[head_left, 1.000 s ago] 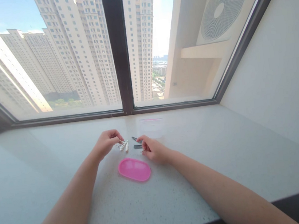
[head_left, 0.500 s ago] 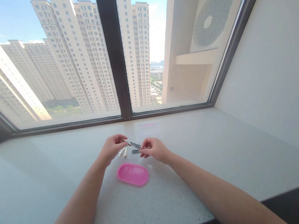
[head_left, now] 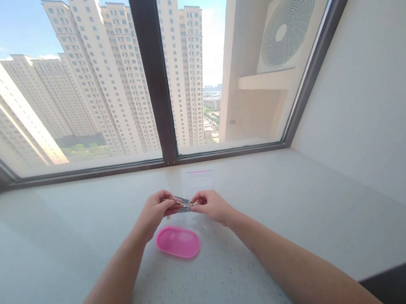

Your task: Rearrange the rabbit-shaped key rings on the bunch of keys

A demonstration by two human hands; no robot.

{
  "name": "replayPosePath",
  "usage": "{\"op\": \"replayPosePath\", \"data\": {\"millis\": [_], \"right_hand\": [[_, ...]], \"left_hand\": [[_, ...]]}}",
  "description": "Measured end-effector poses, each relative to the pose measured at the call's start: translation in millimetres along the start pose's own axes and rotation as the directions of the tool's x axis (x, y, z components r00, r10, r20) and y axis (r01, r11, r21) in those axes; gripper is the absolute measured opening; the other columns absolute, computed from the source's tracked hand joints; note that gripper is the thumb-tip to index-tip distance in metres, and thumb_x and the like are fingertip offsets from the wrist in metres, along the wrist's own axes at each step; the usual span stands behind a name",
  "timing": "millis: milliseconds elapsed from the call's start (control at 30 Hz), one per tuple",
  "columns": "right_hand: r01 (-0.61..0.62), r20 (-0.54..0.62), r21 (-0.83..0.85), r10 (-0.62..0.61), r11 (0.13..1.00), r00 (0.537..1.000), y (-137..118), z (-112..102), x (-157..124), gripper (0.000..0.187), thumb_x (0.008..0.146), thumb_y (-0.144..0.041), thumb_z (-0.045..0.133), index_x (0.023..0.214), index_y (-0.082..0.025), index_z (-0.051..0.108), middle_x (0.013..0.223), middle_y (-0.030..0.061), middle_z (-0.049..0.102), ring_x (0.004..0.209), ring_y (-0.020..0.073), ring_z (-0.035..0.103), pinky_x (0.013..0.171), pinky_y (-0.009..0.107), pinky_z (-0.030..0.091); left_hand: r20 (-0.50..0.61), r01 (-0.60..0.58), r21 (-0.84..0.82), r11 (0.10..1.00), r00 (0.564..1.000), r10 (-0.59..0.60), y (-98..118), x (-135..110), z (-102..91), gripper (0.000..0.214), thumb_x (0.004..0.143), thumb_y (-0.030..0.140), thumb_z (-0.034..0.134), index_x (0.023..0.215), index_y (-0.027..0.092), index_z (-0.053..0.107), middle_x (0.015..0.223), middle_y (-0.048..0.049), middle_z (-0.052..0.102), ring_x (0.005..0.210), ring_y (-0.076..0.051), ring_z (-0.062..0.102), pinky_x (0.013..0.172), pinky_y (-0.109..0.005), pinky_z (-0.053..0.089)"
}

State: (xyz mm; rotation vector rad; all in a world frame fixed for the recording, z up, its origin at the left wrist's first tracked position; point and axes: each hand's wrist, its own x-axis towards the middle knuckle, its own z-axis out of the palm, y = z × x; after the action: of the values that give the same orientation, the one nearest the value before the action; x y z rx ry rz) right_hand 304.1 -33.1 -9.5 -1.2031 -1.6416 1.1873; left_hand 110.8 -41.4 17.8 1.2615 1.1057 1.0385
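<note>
My left hand (head_left: 157, 209) is closed in a pinch on a small metal ring (head_left: 174, 201), its fingertips close against the grey metal pieces. Across from it, my right hand (head_left: 210, 206) pinches another small ring (head_left: 191, 203). Slim, flat, key-like metal pieces (head_left: 182, 199) bridge the gap between the fingertips, just above the counter; their exact kind is too small to tell. Below my left hand, part of a small light piece shows, mostly hidden by the fingers. A shallow pink oval tray (head_left: 178, 242) lies nearer to me, below both hands.
The pale speckled counter (head_left: 213, 285) runs up to a dark-framed window (head_left: 159, 78). A clear plastic bag with a pink seal strip (head_left: 200, 172) lies flat beyond my hands. A white wall (head_left: 377, 114) bounds the right side, and the counter's dark front edge is at lower right.
My two hands have come closer together. The left fingers now reach over the grey metal pieces by my right hand, and the white pieces under the left hand are mostly covered. The view has shifted slightly.
</note>
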Motion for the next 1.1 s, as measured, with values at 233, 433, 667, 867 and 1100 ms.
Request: {"op": "replayPosePath", "data": {"millis": [233,433,667,867,1100], "right_hand": [[-0.031,0.071,-0.071,0.036,0.997,0.997,-4.0,-6.2,-2.5,0.017,0.06,-0.025,0.072,0.071,-0.013,0.071,0.061,0.002,0.062,0.06,0.0125,0.051,0.056,0.024,0.036],[0.01,0.105,-0.098,0.0,0.995,0.994,2.9,-4.7,-1.7,0.011,0.064,-0.023,0.069,0.069,-0.013,0.067,0.06,0.0004,0.06,0.056,0.0105,0.051,0.054,0.023,0.039],[-0.154,0.222,0.186,0.112,0.97,0.969,10.4,4.9,1.2,0.02,0.069,-0.028,0.068,0.072,-0.015,0.052,0.063,0.0014,0.061,0.052,0.0134,0.06,0.05,0.025,0.049],[-0.171,0.32,0.366,0.048,0.915,0.946,9.6,9.7,0.8,0.032,0.063,-0.034,0.075,0.074,-0.015,0.052,0.067,0.0024,0.063,0.055,0.0133,0.062,0.052,0.025,0.05],[-0.194,0.326,0.403,0.058,0.894,0.943,9.4,12.0,0.3,0.033,0.06,-0.033,0.077,0.077,-0.012,0.058,0.071,0.004,0.064,0.06,0.0138,0.062,0.056,0.026,0.051]], "left_hand": [[-0.012,0.02,0.081,0.996,1.0,-0.019,4.5,-5.0,1.7,0.016,0.066,0.023,0.065,0.075,0.016,0.053,0.078,-0.0049,0.067,0.074,-0.022,0.067,0.065,-0.032,0.051],[-0.031,-0.039,0.175,0.984,0.999,0.045,2.0,-2.1,0.5,0.015,0.066,0.018,0.058,0.08,0.014,0.056,0.067,-0.0019,0.063,0.058,-0.014,0.059,0.053,-0.025,0.044],[0.032,-0.004,0.145,0.989,0.999,-0.001,4.2,-2.2,0.6,0.029,0.068,0.016,0.053,0.097,0.016,0.05,0.063,0.0035,0.056,0.06,-0.015,0.061,0.059,-0.028,0.049],[0.013,0.071,0.15,0.986,0.997,-0.074,8.3,-9.5,8.7,0.046,0.069,0.026,0.062,0.109,0.021,0.039,0.073,0.0032,0.056,0.062,-0.02,0.066,0.054,-0.033,0.053],[0.055,0.095,0.082,0.992,0.994,-0.099,1.1,-5.2,11.8,0.052,0.061,0.037,0.074,0.103,0.017,0.051,0.079,-0.0058,0.067,0.072,-0.021,0.066,0.067,-0.035,0.054]]}}
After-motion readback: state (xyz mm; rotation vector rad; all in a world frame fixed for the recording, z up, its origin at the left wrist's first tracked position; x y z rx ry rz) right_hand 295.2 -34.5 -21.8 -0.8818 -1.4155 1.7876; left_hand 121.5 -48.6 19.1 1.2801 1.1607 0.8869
